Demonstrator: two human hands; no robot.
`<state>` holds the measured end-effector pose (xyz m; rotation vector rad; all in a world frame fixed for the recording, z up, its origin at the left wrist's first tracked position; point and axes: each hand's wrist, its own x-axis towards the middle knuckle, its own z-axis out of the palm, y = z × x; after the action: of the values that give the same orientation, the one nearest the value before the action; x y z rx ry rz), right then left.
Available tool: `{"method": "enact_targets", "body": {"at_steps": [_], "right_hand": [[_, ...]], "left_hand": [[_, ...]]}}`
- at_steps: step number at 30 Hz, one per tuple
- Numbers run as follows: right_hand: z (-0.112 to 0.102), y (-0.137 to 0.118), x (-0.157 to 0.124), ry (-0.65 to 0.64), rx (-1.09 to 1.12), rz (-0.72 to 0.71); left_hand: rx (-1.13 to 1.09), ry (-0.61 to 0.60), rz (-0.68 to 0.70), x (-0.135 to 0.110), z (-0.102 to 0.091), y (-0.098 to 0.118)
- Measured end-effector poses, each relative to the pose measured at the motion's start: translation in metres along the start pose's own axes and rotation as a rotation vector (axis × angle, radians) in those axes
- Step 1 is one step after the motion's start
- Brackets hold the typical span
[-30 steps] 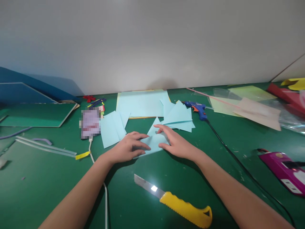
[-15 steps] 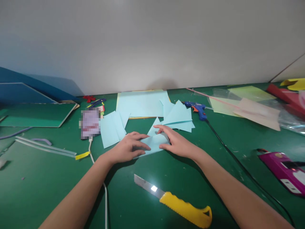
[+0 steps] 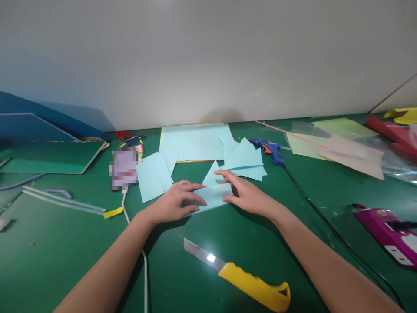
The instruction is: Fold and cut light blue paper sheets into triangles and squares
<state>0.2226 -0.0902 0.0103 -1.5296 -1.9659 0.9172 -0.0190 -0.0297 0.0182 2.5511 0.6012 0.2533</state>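
A folded piece of light blue paper (image 3: 213, 198) lies on the green table between my two hands. My left hand (image 3: 177, 202) rests on its left end, fingers spread and lying flat. At the right end is my right hand (image 3: 246, 193), index finger stretched out and thumb apart from it, touching the paper's edge; its other fingers are partly hidden. Just behind, a pointed light blue piece (image 3: 211, 173) shows. Nearer to me lies a knife (image 3: 241, 278) with a yellow handle and a bare blade pointing left.
Cut light blue papers lie left (image 3: 151, 176) and right (image 3: 244, 158), before a larger blue sheet (image 3: 195, 141). A blue glue gun (image 3: 272, 150) trails a black cord to the right. A white cable (image 3: 145, 269) runs under my left arm. A purple power strip (image 3: 386, 234) sits at right.
My right hand has shifted slightly right along the paper, baring more of its right end. My left hand stays in place.
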Motion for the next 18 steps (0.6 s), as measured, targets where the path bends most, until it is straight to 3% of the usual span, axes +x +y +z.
{"method": "enact_targets", "body": {"at_steps": [14,18], "right_hand": [[-0.0003,0.0001,-0.0014,-0.006,-0.024,0.021],[-0.0004,0.0004,-0.0015,0.086,-0.16,-0.157]], "left_hand": [[-0.012,-0.004,-0.007,0.0004,-0.0002,0.0011],[-0.001,0.001,-0.003,0.0002,0.0004,-0.0001]]}}
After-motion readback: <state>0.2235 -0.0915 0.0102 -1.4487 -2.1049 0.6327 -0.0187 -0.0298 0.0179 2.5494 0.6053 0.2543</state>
